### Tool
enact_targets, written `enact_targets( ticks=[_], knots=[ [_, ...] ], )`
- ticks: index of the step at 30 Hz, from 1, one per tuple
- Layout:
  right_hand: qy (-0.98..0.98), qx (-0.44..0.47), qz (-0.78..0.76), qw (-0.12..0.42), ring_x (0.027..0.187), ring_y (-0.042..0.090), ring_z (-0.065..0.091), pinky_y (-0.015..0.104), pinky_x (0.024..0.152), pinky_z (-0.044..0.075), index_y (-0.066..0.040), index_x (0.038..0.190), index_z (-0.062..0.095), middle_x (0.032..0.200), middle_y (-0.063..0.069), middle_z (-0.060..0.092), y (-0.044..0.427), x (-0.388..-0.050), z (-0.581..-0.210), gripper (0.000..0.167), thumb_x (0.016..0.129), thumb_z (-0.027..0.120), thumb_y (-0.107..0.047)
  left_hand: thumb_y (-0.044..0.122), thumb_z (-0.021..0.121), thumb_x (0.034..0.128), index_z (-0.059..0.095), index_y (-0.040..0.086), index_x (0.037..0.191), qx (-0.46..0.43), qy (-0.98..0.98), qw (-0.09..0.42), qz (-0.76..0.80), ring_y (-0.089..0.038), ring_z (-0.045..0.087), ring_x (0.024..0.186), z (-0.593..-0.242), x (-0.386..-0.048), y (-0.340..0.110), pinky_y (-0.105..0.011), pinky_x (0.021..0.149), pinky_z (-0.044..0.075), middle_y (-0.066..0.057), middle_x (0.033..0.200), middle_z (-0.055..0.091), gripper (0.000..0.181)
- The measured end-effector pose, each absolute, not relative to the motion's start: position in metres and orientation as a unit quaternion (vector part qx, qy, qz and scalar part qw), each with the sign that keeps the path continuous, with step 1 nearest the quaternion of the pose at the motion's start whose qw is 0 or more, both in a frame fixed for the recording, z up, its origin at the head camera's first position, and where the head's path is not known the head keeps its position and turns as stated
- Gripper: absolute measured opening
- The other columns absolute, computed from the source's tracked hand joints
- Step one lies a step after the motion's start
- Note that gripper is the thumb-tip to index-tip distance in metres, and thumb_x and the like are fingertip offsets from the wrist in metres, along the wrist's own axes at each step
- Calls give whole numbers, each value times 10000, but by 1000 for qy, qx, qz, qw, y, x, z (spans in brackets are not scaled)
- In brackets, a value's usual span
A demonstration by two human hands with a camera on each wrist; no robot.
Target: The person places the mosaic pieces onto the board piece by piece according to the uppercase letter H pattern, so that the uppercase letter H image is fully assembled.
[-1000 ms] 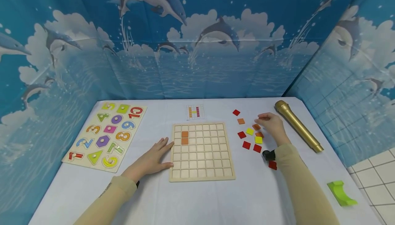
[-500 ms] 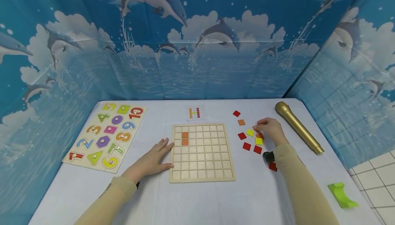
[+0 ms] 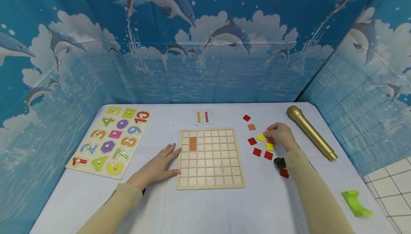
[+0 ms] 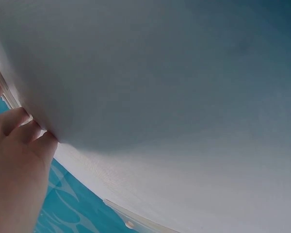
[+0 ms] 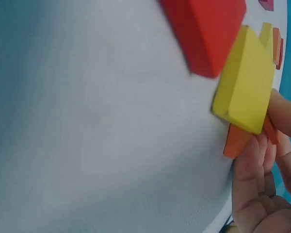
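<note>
While the right hand (image 3: 281, 136) pinches an orange tile (image 5: 271, 130) between thumb and fingertips, right of centre in my head view, I have the left hand (image 3: 156, 166) lying with fingers spread, its thumb and forefinger against the left edge of the grid (image 3: 209, 163). I see the two hands well apart, the grid between them at the lower centre of the frame. Two orange squares (image 3: 192, 143) fill its second column, one directly below the other, near the top left corner.

At the right of the grid, loose pieces lie on the desk (image 3: 224, 210): red tiles (image 3: 257, 152), two yellow tiles (image 3: 270, 147) and more orange. My right wrist view puts one yellow piece just beside the pinching fingers, with a second orange piece partly behind it; I cannot tell whether those two touch. Nor can I tell whether the held tile is clear of the desk.

Above the grid lies a card (image 3: 204, 117); a number board (image 3: 99, 147) is at left, a gold microphone (image 3: 311, 133) at upper right, and a green block (image 3: 355, 203) at lower right.
</note>
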State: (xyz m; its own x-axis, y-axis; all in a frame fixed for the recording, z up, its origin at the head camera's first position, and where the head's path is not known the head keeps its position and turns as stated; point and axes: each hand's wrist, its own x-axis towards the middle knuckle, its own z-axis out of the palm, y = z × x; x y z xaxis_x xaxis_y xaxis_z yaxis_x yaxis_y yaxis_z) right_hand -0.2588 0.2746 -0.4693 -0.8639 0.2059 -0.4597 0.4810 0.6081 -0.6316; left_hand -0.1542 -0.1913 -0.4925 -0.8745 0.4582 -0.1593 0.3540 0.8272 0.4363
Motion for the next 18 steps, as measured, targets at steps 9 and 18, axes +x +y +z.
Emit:
enact_targets(
  ticks=[9,18],
  knots=[
    [877,187,-428,111,1085,301,544,392,951,509,-38,1270,558,1224,169,635,281,-255,-455,442,940,678,-306,494,694,877,337,141,1544,215,947,132,201,-368,156,1519,-493,-154,-192,-531,1228,226,-179,1631,208,836],
    [853,91,-496,134,1133,311,603,443,940,532,-104,1221,619,1143,61,711,226,-239,-429,438,898,717,-383,505,691,876,346,142,1540,213,948,129,200,-374,164,1517,-493,-154,-191,-534,1223,239,-178,1629,218,832]
  ],
)
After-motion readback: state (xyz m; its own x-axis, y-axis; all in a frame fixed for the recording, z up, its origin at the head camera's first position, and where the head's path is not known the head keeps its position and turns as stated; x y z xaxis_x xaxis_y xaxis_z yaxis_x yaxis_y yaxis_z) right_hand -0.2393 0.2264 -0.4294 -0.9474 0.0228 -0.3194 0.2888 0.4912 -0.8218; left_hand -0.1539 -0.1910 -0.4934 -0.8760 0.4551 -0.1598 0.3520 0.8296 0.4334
